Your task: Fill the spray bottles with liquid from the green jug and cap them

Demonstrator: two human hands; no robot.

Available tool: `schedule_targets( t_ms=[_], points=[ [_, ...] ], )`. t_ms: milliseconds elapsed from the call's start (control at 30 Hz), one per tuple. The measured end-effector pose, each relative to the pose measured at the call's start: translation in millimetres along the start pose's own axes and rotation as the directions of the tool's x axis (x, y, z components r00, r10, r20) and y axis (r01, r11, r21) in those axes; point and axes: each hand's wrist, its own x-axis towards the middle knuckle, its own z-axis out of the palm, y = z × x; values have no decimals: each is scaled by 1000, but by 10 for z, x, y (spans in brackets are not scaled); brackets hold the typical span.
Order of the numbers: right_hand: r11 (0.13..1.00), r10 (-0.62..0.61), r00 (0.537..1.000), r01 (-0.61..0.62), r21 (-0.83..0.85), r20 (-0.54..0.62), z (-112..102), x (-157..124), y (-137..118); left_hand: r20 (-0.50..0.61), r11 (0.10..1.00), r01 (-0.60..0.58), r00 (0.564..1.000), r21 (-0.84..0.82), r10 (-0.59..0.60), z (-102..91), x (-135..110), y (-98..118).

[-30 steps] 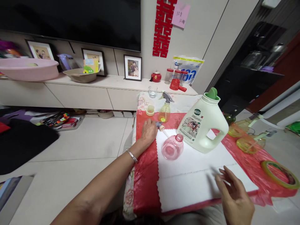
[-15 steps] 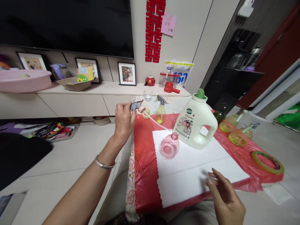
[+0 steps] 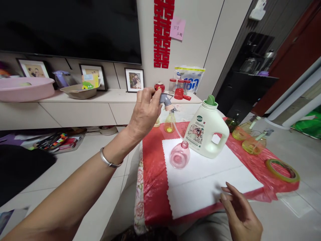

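My left hand (image 3: 147,112) grips a grey spray nozzle (image 3: 166,100) with a peach collar, raised over the far side of the table. Its thin dip tube hangs down to the right, the lower end near the mouth of a pink clear bottle (image 3: 180,155); whether it is inside, I cannot tell. That bottle stands uncapped on a white sheet (image 3: 200,187). Over the near right corner of the sheet hovers my right hand (image 3: 242,212), fingers apart and nothing in it. Behind the bottle is a pale green detergent jug (image 3: 207,130) with a green piece in its mouth.
A yellow spray bottle (image 3: 170,124) stands at the back, partly behind the nozzle. On the right are several more bottles, including a yellow one (image 3: 253,145), and a tape roll (image 3: 282,170). Red plastic film (image 3: 154,187) covers the table. A cabinet (image 3: 87,113) lines the wall.
My left hand has moved right and up with the spray nozzle, which now hangs more upright above the pink bottle. My right hand has barely moved. The view has shifted slightly.
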Motion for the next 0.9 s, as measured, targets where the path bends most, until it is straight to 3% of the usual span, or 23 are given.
schedule_targets(
  t_ms=[300, 467, 633, 733, 900],
  points=[
    [1000, -12, 1000, 12, 15, -8, -63, 38, 86, -41, 967, -206, 979, -151, 202, 95, 130, 280],
    [976, -216, 972, 215, 17, 91, 19, 269, 123, -89, 907, -359, 933, -222, 348, 90, -7, 510],
    [902, -431, 867, 412, 124, 252, 362, 466, -156, -52, 860, -386, 918, -334, 392, 105, -238, 653],
    [888, -459, 829, 428, 168, 319, 628, 569, -344, -8, 832, -337, 928, -442, 371, 159, -403, 696],
    [887, -461, 789, 387, 253, 406, 992, 710, -542, -93, 831, -320, 945, -455, 313, 247, -673, 764]
  ],
)
